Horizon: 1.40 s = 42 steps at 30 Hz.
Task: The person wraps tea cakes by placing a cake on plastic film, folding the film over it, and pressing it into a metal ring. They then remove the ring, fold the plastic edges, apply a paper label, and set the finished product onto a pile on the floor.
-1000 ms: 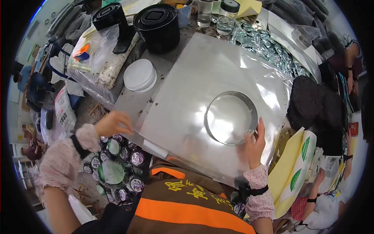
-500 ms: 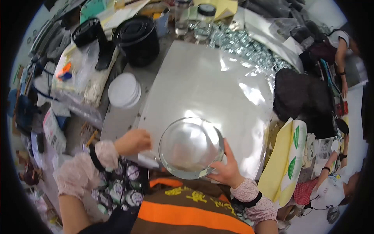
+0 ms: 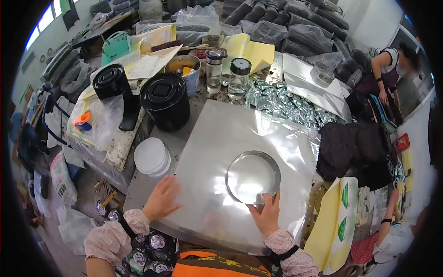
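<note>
A shallow round metal ring point(image 3: 277, 176) stands on the shiny metal sheet point(image 3: 210, 138), with the sheet's surface visible through it. My right hand point(image 3: 266, 214) grips the near wall of the ring, thumb and fingers on either side of the rim. Off to the left, my left hand point(image 3: 162, 199) hovers by the sheet's left edge, fingers stretched out and a little blurred, with nothing in it. Just beyond the left hand lies a stack of white round discs point(image 3: 151, 157).
A black lidded bucket point(image 3: 164, 101) and two glass jars point(image 3: 237, 83) stand behind. Crumpled silver packets point(image 3: 295, 104) line the back edge. Dark folded material point(image 3: 350, 150) and a yellow-and-white roll point(image 3: 339, 221) lie right. Co-workers point(image 3: 387, 69) are at the far right.
The ring has moved forward and right with my right hand, from near my body onto the sheet. My left hand's curled fingers have stretched out. The head view has tilted up.
</note>
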Each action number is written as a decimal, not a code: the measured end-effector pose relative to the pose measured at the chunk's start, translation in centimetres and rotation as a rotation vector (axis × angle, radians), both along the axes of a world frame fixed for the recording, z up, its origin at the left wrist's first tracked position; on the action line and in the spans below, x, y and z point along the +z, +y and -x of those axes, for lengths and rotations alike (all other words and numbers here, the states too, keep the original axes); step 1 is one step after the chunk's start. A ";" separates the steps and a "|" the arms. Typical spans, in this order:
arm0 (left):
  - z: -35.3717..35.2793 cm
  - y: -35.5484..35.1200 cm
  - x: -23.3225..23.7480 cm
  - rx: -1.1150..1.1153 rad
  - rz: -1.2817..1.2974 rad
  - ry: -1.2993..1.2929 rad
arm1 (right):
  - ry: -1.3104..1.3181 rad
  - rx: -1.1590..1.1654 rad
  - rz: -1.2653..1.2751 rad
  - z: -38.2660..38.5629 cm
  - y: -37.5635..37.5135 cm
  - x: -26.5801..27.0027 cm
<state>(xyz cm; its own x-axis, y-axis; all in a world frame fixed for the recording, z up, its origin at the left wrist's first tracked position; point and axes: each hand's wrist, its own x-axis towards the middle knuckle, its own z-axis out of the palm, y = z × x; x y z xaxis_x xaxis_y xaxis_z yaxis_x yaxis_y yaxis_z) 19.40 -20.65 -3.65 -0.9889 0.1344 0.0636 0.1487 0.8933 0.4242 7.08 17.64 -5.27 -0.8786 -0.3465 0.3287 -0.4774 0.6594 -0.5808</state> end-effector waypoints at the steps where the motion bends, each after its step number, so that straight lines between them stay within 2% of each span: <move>1: -0.5 0.3 -0.2 0.045 -0.060 -0.001 | 0.003 0.001 -0.009 0.1 0.1 0.0; 3: -1.6 1.4 -0.4 0.133 -0.189 -0.002 | -0.016 -0.021 0.000 0.0 -0.4 0.0; 6: -3.4 4.4 -0.8 0.143 -0.062 0.017 | -0.034 -0.023 -0.097 -1.0 1.7 -0.2; 9: -5.9 6.6 -0.5 0.135 -0.043 -0.032 | 0.007 0.008 -0.135 -1.0 3.2 -0.2; 17: -2.9 4.5 0.6 0.125 -0.044 0.000 | 0.055 -0.005 -0.119 -0.6 1.6 0.0; 20: -1.5 3.5 3.8 -0.078 0.032 0.058 | 0.075 -0.024 -0.104 -0.7 1.4 0.2; 23: -0.2 3.1 3.4 -0.538 -0.073 -0.235 | 0.021 -0.040 -0.051 -0.8 1.2 -0.2; 24: 0.2 3.6 3.2 -0.543 -0.080 -0.301 | 0.030 -0.059 -0.025 -0.9 1.0 0.0; 27: 0.7 2.4 0.5 -0.498 -0.212 -0.334 | -0.012 0.008 0.125 -1.3 2.0 0.1; 28: 0.4 2.3 1.0 -0.506 -0.198 -0.290 | -0.179 0.021 0.241 -2.3 2.7 2.1; 30: 0.1 3.0 2.1 -0.513 -0.177 -0.193 | -0.150 0.193 0.181 -3.6 3.8 4.0; 34: -0.3 4.1 2.3 -0.486 -0.240 -0.214 | -0.120 0.518 0.039 -7.4 6.7 5.0; 39: 0.7 3.2 1.5 -0.523 -0.256 -0.219 | -0.203 0.685 0.049 -7.3 6.5 4.6; 42: 3.8 4.7 3.7 0.016 -0.404 -0.422 | -0.117 0.838 -0.095 -7.8 1.8 5.3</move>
<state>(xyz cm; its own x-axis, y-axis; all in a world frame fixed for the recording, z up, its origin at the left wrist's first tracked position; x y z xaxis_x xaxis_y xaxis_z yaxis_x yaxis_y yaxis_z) 15.64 -15.98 0.08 -0.9413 0.1664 -0.2936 -0.1196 0.6488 0.7515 14.87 19.47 0.04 -0.3461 -0.9192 0.1878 -0.7697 0.1637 -0.6171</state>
